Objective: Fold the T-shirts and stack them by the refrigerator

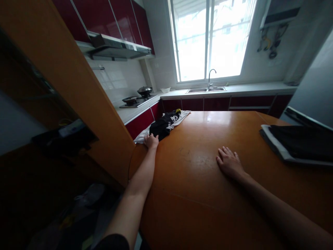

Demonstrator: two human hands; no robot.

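My left hand (151, 141) reaches to the near end of a rumpled black garment (162, 125) with white print, at the table's left edge. Its fingers touch the cloth and look spread; whether they pinch any of it is hard to tell. White cloth (182, 117) shows beneath and beside the black garment. My right hand (229, 160) lies palm down on the brown wooden table (192, 180), fingers apart, holding nothing. Off to the right of it lies a folded stack of dark cloth (299, 140) with a pale layer under the top.
Beyond the table runs a white counter (179, 93) with a sink (205, 90) under the window. Pans (145, 91) stand on the stove at the back left. A wooden frame (85, 104) rises close by my left arm.
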